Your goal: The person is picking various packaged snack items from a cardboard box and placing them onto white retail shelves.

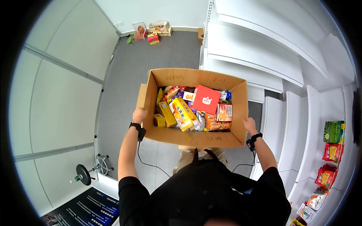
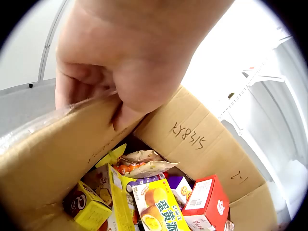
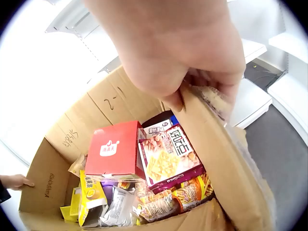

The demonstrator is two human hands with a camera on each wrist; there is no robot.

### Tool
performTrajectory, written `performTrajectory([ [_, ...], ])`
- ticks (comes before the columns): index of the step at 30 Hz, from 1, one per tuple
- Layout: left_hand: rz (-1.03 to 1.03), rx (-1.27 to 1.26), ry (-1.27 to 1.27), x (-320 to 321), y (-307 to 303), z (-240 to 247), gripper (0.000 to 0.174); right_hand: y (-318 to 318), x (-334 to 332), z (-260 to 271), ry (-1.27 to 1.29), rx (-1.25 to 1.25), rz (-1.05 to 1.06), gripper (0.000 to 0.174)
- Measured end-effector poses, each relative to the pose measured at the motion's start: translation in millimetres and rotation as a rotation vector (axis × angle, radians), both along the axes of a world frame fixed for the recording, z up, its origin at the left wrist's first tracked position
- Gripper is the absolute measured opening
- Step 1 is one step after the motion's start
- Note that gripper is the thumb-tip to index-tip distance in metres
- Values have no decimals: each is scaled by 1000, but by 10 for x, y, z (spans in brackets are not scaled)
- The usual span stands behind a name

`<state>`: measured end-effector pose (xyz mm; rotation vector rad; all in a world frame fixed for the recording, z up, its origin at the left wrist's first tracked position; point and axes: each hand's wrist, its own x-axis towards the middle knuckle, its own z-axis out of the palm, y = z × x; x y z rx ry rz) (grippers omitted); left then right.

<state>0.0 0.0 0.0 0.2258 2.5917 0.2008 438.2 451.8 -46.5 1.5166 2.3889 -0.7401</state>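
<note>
Left hand (image 1: 139, 115) and right hand (image 1: 249, 124) grip opposite side walls of the open cardboard box (image 1: 181, 139), fingers curled outside and thumb over the inner face on each side. Neither is spread open, and neither holds anything but the cardboard. The box lies between them, in front of the torso, with its long axis running from one hand to the other. Both grips sit nearer the body than the middle of the side walls, so more of the box reaches out beyond the hands than back toward the person; that offset looks like what matters most for keeping it level. Inside, the red box (image 1: 206, 99) lies on the right hand's side of centre, while the yellow box (image 1: 183, 115) slants across the middle, slightly nearer the left hand. White shelves (image 1: 254, 46) stand on the person's right, so the right hand is the nearer one to them. Whether anything beneath bears the cardboard box's weight, I cannot tell.
</note>
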Motion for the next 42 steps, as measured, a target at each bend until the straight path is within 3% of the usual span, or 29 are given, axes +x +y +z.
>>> performTrajectory([
  [2, 18, 60, -16, -6, 63, -122, 41, 112, 6, 5, -12, 32, 6, 44],
  [3, 8, 12, 13, -267, -263, 268, 44, -283, -268, -123, 115, -72, 18, 44],
  [5, -14, 34, -80, -178, -170, 246, 53, -241, -116, 34, 219, -155, 43, 43],
  [8, 39, 128, 101, -13, 169, 352, 60, -104, 1, 249, 305, -178, -95, 42],
  [10, 25, 246, 126, 47, 324, 511, 68, -125, 44, 496, 336, -322, -182, 42],
  [12, 43, 452, 145, 115, 542, 679, 70, -119, 56, 832, 395, -405, -283, 44],
  [15, 123, 796, -96, 206, 843, 697, 75, -124, 113, 1166, 558, -500, -438, 50],
  [16, 172, 911, -148, 613, 1037, 1279, 58, -98, 175, 1211, 644, -549, -470, 50],
  [17, 206, 901, -221, 565, 1120, 1063, 50, -49, 206, 1285, 737, -592, -495, 50],
  [19, 222, 1005, -553, 833, 1271, 1283, 40, -43, 239, 1489, 844, -651, -517, 51],
  [22, 303, 1132, -732, 1221, 1449, 1340, 41, -19, 363, 1622, 969, -745, -510, 50],
  [27, 364, 1230, -877, 1826, 1605, 1320, 62, 8, 658, 1718, 1150, -913, -508, 47],
  [35, 323, 1275, -930, 2977, 1633, 1302, 47, -118, 1564, 1847, 1354, -1116, -649, 44],
  [42, 335, 1244, -1029, 3672, 1816, 1092, 40, -99, 2381, 1771, 1501, -1135, -814, 45],
])
